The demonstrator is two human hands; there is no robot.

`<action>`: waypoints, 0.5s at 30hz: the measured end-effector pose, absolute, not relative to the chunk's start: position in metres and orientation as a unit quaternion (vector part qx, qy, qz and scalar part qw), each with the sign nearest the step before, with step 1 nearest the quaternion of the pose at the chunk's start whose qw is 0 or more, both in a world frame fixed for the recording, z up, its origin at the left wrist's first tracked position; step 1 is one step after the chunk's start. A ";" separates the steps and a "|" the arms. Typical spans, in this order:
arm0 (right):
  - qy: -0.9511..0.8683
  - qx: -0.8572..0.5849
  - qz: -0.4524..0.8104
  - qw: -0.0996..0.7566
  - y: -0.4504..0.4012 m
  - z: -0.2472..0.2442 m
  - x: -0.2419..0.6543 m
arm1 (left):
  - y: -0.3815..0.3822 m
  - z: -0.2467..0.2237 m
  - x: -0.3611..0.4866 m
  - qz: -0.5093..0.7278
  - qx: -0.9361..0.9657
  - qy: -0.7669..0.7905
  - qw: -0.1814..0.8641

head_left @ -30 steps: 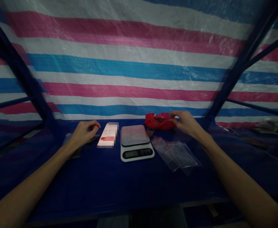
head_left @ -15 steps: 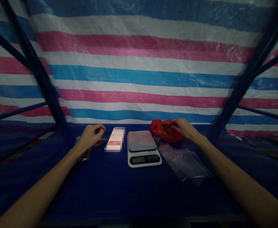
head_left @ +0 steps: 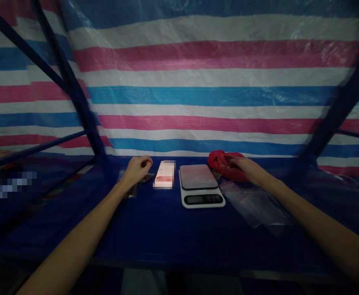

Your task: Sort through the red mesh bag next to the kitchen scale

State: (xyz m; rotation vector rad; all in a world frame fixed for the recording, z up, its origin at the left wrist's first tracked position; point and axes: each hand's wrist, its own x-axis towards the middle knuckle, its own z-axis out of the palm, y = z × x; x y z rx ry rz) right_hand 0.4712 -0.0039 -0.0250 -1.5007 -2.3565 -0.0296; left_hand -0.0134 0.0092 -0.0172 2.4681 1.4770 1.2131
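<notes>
Right hand (head_left: 246,169) fingers-deep in red bag (head_left: 220,164); left hand (head_left: 138,169) loosely curled, holding unclear, left of scale (head_left: 200,185).

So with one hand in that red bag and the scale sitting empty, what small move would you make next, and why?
Probably lift the right hand out of the red bag with a pinch of its contents and bring it over the scale. The platform is bare, the scale sits just beside the bag, and clear zip bags lie waiting nearby. The left hand rests curled on the table, apart from the scale.
</notes>
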 end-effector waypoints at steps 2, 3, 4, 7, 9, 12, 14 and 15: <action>-0.837 -0.515 -0.015 0.185 -0.005 -0.023 0.468 | 0.010 -0.018 -0.014 0.389 0.791 0.471 0.009; -0.836 -0.514 -0.023 0.191 -0.007 -0.021 0.467 | 0.010 -0.018 -0.014 0.389 0.792 0.470 0.009; -0.833 -0.515 -0.034 0.198 -0.009 -0.019 0.467 | 0.010 -0.018 -0.014 0.388 0.793 0.469 0.009; -0.822 -0.517 -0.070 0.230 -0.016 -0.011 0.466 | 0.010 -0.018 -0.013 0.382 0.799 0.465 0.012; -0.812 -0.519 -0.064 0.259 -0.017 -0.008 0.465 | 0.009 -0.017 -0.011 0.376 0.803 0.462 0.015; -0.791 -0.535 0.007 0.295 -0.013 -0.009 0.462 | 0.007 -0.017 -0.008 0.369 0.810 0.455 0.020; -0.778 -0.548 0.050 0.303 -0.009 -0.013 0.458 | 0.006 -0.017 -0.005 0.364 0.815 0.451 0.024; -0.777 -0.550 0.060 0.300 -0.007 -0.015 0.456 | 0.005 -0.017 -0.004 0.361 0.817 0.449 0.027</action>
